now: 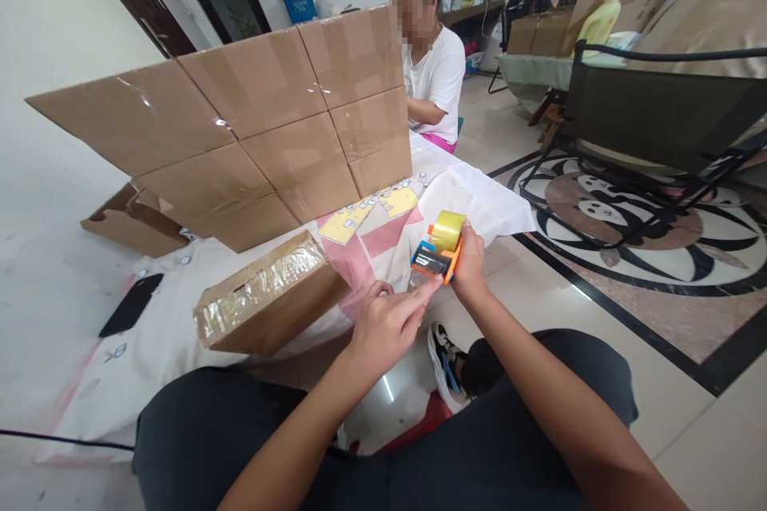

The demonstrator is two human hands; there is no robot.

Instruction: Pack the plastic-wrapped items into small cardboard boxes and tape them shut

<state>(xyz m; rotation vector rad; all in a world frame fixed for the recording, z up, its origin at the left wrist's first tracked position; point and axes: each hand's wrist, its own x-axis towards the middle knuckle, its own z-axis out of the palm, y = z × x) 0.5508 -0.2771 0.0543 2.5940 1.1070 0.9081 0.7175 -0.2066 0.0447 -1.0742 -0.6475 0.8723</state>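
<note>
One tape dispenser (432, 260), long axis running forward, is gripped near the bench (173, 335) by the fingers (471, 235) of the right hand (470, 263); its near end is touched by the left hand's (387, 327) forefinger (418, 299); other left fingers curled, contents undeterminable.

Tape dispenser (444, 242) in right fingers (472, 235), left fingers (422, 295) alongside

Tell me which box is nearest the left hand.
The box with shiny tape across its top; the stacked boxes and the open box at far left are farther.
</note>
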